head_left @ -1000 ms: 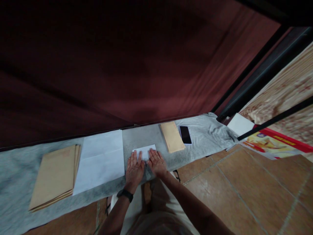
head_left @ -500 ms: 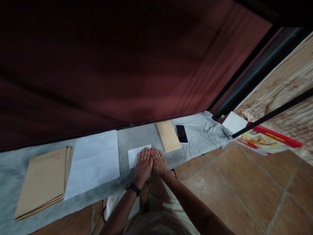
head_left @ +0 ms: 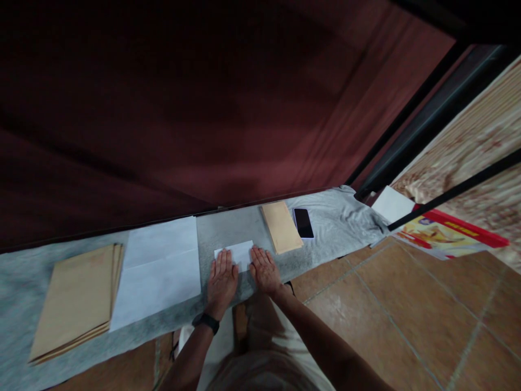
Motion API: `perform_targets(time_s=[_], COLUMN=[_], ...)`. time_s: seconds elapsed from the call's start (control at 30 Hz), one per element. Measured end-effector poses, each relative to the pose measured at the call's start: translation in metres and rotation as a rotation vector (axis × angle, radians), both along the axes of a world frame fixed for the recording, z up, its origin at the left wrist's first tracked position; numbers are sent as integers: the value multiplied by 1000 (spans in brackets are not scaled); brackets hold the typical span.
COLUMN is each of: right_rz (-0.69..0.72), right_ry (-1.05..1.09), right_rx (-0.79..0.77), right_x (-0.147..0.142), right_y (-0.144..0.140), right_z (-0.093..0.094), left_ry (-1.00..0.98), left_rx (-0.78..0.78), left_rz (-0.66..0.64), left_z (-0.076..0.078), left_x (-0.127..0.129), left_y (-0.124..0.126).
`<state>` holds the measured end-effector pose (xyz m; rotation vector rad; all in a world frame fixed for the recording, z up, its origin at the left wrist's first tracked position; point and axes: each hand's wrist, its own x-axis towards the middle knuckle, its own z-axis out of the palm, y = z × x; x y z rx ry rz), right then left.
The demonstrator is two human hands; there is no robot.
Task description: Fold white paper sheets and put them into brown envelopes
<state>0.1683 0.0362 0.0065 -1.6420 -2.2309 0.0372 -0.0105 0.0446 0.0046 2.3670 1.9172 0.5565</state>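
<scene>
A dark red curtain [head_left: 228,108] hangs across the whole back of the scene, and along its foot runs a long grey cloth [head_left: 244,225] spread on the tiled floor [head_left: 407,304]. At the far left of the cloth lies a stack of brown envelopes [head_left: 75,298], and just beside it, touching its edge, a large white sheet [head_left: 158,271] with fold lines across it. Off the right end of the cloth a red and yellow printed poster [head_left: 443,236] lies on the tiles with a white sheet at its corner. Further in, a single brown envelope [head_left: 281,227] sits on the cloth with a black phone [head_left: 304,223] just beside it on the right. Near the middle, in front of the person, is a small folded white paper [head_left: 235,253]. The left hand [head_left: 222,279], with a dark watch [head_left: 207,321] on its wrist, lies flat and open, fingers pressed on the paper's left part. The right hand [head_left: 264,270] is likewise flat and spread, grasping nothing, its fingertips on the paper's right edge.
</scene>
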Motion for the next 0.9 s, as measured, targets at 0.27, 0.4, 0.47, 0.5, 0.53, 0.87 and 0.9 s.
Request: perform_targets(time_s=[0.27, 0.4, 0.47, 0.5, 0.53, 0.87, 0.9], right_rz=[-4, 154, 199, 202, 193, 69, 66], right_ry=[25, 47, 54, 56, 57, -2, -7], right_rx=[32, 14, 7, 7, 11, 67, 63], right_x=[-5, -19, -26, -27, -26, 13, 14], right_y=[2, -3, -9, -12, -15, -32, -32], right_z=[3, 7, 6, 5, 4, -2, -3], left_ry=[-35, -16, -1, 6, 12, 8, 6], left_rx=[44, 38, 30, 26, 23, 18, 25], left_rz=[49, 46, 34, 32, 33, 71, 79], left_z=[-2, -1, 0, 0, 1, 4, 4], left_x=[-17, -16, -16, -16, -16, -19, -18], left_y=[-10, -10, -10, -11, -11, -16, -15])
